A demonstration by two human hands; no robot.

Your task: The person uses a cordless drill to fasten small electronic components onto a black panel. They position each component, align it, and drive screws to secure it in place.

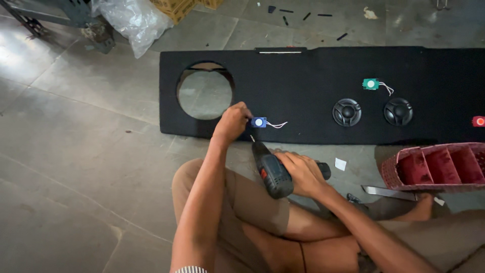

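Note:
A long black carpeted panel [303, 71] lies on the floor, with a large round hole [204, 91] at its left. My left hand [231, 123] pinches a small blue component [258, 122] with white wires against the panel's near edge. My right hand [301, 172] grips a black cordless drill [273, 172], its bit pointing up toward the blue component. Two round black speakers [347, 112] [398, 111] sit in the panel to the right, with a green component [371, 84] above them.
A red component [478, 121] sits at the panel's right end. A pink divided basket [439, 167] stands at the right, a metal strip [386, 192] beside it. A plastic bag [134, 20] and cardboard boxes [174, 7] lie at the back. My folded legs fill the foreground.

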